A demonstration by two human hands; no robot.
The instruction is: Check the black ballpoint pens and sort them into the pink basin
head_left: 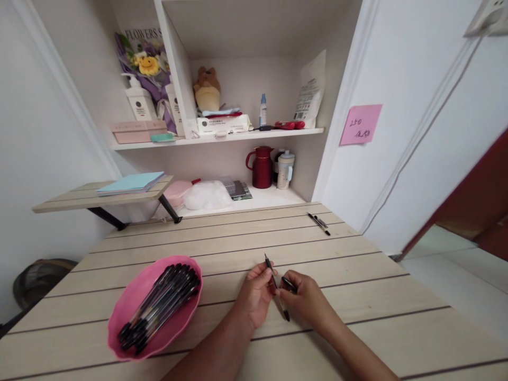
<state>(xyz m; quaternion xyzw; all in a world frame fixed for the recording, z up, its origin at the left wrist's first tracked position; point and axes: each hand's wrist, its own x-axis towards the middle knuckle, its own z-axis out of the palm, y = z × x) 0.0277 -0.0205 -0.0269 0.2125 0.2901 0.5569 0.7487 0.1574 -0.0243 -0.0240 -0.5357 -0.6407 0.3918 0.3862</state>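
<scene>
I have the left fingers clamped on a pen, the right fingers closed around a black piece just beside it; the pink bowl stands left of both.

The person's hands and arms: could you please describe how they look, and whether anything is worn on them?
The left hand and right hand are bare, with no gloves, rings or markings visible. The left forearm and right forearm show no sleeves, watch or bracelet; anything higher up is out of view.
</scene>
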